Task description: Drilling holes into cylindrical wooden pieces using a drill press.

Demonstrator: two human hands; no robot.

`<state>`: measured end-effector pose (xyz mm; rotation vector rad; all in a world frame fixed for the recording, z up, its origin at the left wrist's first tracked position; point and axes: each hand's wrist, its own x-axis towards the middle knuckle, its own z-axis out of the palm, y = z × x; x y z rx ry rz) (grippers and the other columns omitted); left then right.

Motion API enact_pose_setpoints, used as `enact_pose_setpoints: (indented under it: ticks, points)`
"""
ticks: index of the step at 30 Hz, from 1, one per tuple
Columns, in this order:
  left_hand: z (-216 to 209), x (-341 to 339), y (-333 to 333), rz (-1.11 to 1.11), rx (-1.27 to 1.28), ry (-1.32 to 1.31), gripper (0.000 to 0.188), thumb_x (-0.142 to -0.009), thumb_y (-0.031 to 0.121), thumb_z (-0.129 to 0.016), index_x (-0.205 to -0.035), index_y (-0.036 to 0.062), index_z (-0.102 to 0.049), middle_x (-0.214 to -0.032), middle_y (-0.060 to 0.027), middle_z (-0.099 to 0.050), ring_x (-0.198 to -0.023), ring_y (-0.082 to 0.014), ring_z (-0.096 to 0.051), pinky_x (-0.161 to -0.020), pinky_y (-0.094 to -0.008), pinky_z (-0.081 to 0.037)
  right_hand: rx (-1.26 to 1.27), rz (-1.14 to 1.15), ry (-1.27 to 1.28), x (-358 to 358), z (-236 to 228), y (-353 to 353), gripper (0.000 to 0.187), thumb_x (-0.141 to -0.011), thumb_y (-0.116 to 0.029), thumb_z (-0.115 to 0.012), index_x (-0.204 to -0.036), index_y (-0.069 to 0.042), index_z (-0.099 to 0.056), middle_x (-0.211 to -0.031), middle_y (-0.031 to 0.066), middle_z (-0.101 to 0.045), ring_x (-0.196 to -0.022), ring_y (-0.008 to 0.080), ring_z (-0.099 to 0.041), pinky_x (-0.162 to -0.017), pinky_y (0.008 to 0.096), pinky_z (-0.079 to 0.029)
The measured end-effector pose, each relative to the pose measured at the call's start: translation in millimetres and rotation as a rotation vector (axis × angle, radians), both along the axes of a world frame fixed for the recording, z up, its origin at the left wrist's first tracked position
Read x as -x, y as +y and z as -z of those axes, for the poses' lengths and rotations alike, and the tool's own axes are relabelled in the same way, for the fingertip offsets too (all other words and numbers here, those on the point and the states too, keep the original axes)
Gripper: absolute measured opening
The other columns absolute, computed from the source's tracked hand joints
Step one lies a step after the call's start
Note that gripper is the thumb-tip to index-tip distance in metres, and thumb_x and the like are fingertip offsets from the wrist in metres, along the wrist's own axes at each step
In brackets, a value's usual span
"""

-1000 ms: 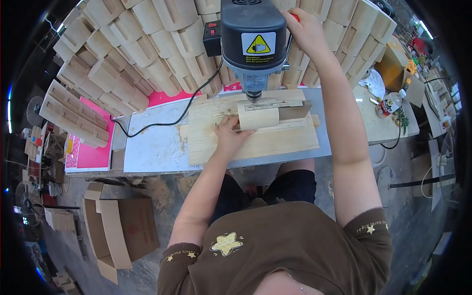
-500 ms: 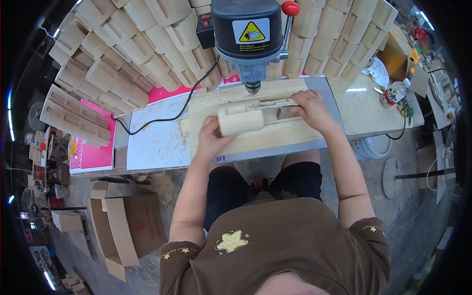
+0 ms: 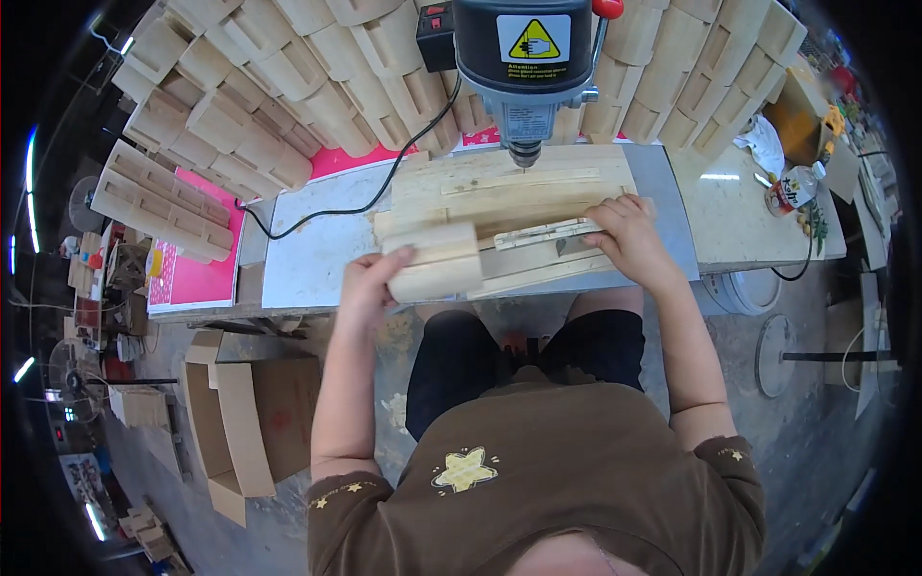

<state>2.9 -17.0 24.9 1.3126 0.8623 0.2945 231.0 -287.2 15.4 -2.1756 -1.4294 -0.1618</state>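
Note:
My left hand (image 3: 370, 280) grips a pale rounded wooden block (image 3: 434, 262) and holds it at the near edge of the bench, left of the drill. My right hand (image 3: 629, 230) rests on the right end of a thin wooden strip (image 3: 547, 233) that lies on the flat wooden jig boards (image 3: 499, 187). The grey and black drill press head (image 3: 523, 53) hangs above the boards, its bit (image 3: 523, 154) over their far edge, clear of both hands.
A big stack of similar wooden pieces (image 3: 259, 86) is piled behind the bench and to the left. A black cable (image 3: 365, 197) runs across the white benchtop (image 3: 307, 254). An open cardboard box (image 3: 245, 422) stands on the floor at left; a bottle (image 3: 789, 190) stands at right.
My right hand has come down from the drill's lever to the strip on the boards. My left hand has pulled the wooden block from under the bit toward the near left.

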Motion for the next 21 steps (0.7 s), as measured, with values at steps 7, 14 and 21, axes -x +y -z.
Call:
enact_pose_setpoints:
  ticks: [7,14,21]
  points:
    - [19,-20,-25,-0.010,0.082,0.048,0.039,-0.075,0.035,-0.073,-0.071,-0.0011,-0.059,-0.055,-0.0022,-0.053,-0.039,-0.0071,-0.041,-0.036,-0.0220,-0.028,-0.013,-0.021,0.004,0,-1,-6,0.028,-0.070,-0.014,-0.069,-0.096,-0.006,-0.061,-0.087,0.0092,-0.059,-0.088,0.0285,-0.054,-0.092,0.0418,-0.036]
    - [48,-51,-54,0.164,0.063,-0.040,0.039,-0.077,0.036,-0.073,-0.082,-0.0002,-0.060,-0.067,-0.0023,-0.057,-0.056,-0.0091,-0.051,-0.051,-0.0214,-0.040,-0.027,-0.017,-0.022,2,2,-2,0.031,-0.067,-0.013,-0.070,-0.095,-0.006,-0.061,-0.087,0.0091,-0.058,-0.088,0.0288,-0.054,-0.086,0.0410,-0.038]
    - [85,-47,-81,0.193,-0.795,-0.377,0.053,-0.062,0.017,-0.082,-0.105,-0.0001,-0.057,-0.100,-0.0116,-0.055,-0.093,-0.0253,-0.055,-0.081,-0.0343,-0.047,-0.083,0.066,-0.076,-1,7,-6,0.034,-0.063,-0.011,-0.072,-0.095,-0.007,-0.061,-0.085,0.0082,-0.058,-0.086,0.0284,-0.054,-0.084,0.0404,-0.038]
